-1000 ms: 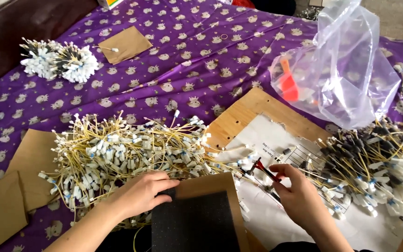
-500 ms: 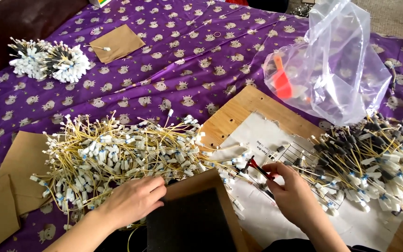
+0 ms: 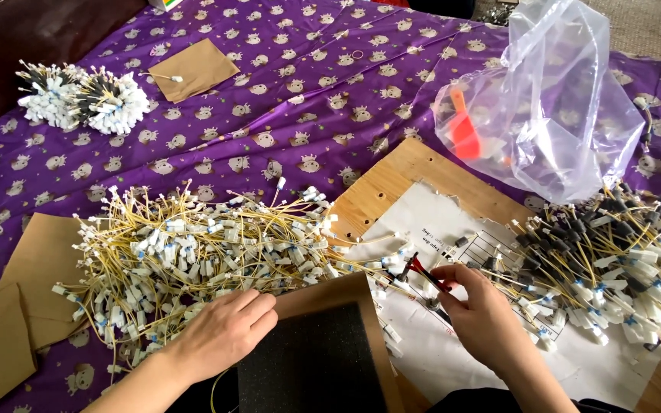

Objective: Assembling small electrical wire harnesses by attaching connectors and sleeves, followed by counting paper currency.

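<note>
while the right hand (image 3: 483,317) pinches a small red-handled tool (image 3: 422,273) over the white paper (image 3: 453,359) on the wooden board (image 3: 392,183), the left hand (image 3: 219,336) lies flat and empty on the yellow wire pile (image 3: 193,252); loose wires could snag and drag off the board's left edge.

Worktop covered in purple cloth (image 3: 284,115) with small cartoon-face print, fills most of frame. Dark bare edge (image 3: 24,38) upper left. Lying on cloth: white-tipped wire bundle (image 3: 78,95) upper left, brown card piece (image 3: 196,67) just right of it, more brown card (image 3: 17,306) lower left. Big heap of yellow wires with white connectors (image 3: 193,256) centre-left. Wooden board (image 3: 399,180) centre-right, torn white paper sheet (image 3: 437,229) on top. Clear plastic bag (image 3: 552,107) upper right, second wire heap (image 3: 613,260) at right edge. Dark foam pad (image 3: 311,363) bottom centre.
</note>
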